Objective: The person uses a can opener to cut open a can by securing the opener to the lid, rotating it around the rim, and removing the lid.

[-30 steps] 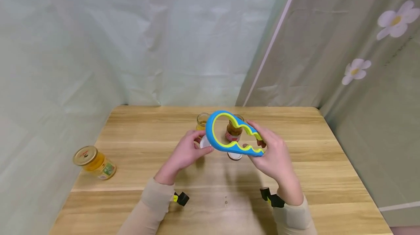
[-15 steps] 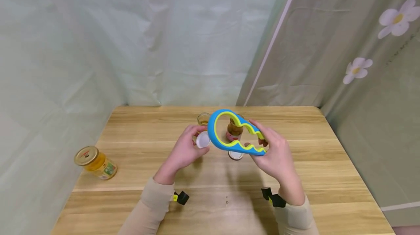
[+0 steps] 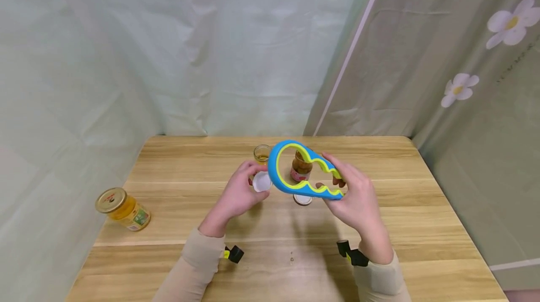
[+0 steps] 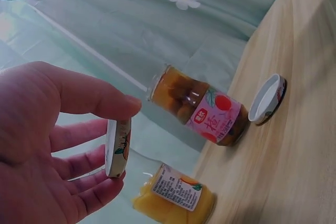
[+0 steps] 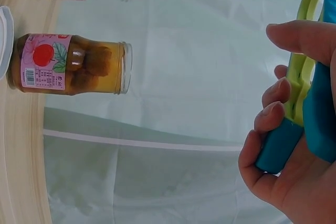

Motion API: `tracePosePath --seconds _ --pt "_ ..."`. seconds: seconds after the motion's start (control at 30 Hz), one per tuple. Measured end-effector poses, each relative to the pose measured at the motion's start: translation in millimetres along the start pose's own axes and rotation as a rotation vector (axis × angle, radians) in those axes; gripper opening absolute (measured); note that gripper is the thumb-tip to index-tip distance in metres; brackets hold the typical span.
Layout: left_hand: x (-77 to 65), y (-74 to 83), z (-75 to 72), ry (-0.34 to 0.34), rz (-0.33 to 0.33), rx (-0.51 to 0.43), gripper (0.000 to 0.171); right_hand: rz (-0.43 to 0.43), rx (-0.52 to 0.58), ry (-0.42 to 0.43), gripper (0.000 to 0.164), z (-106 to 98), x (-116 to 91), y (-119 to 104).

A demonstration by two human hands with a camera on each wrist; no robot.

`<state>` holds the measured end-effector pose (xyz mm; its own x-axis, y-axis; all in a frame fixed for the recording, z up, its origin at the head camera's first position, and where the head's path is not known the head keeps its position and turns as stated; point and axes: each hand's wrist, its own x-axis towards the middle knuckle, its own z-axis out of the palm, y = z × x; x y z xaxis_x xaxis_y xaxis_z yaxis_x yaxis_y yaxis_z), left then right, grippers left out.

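My left hand [image 3: 236,193] pinches a white-lined jar lid [image 3: 262,182] by its edge, above the table. In the left wrist view the lid [image 4: 119,148] stands on edge between thumb and fingers. My right hand [image 3: 354,195] grips the handles of a blue and lime-green jar opener [image 3: 274,168], raised level with the lid, its wide loop pointing left. Behind the opener stands an uncapped jar of dark fruit [image 4: 215,114] with a pink label. An uncapped jar of yellow fruit [image 4: 176,195] is behind my left hand, partly hidden by it in the head view.
A second lid [image 3: 303,200] lies inside-up in front of the pink-labelled jar. Far left on the wooden table [image 3: 177,161] is a yellow fruit jar [image 3: 126,210] with its gold lid on. Tiny drops [image 3: 291,260] are near the front. Pale curtains [image 3: 253,58] enclose the table.
The lid in my left hand has tilted so more of its white inside faces the head camera. The opener has shifted very slightly right; both grips are kept.
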<state>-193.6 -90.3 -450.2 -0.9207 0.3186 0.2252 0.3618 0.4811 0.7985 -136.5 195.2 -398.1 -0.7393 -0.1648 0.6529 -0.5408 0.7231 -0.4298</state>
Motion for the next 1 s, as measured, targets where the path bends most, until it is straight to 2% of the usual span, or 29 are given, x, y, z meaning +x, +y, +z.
tracePosePath --seconds 0.63,0.87,1.0 --pt "0.7 -8.5 10.3 -0.076 -0.025 0.173 0.055 -0.006 0.003 -0.004 0.067 -1.9 1.0 0.1" --pt "1.1 -12.6 18.3 -0.165 -0.07 0.283 0.056 -0.004 -0.006 -0.008 0.067 -2.4 0.5 0.2" --pt "2.7 -17.5 24.0 -0.202 -0.086 0.295 0.058 -0.006 -0.006 -0.012 0.067 -2.9 1.2 0.0"
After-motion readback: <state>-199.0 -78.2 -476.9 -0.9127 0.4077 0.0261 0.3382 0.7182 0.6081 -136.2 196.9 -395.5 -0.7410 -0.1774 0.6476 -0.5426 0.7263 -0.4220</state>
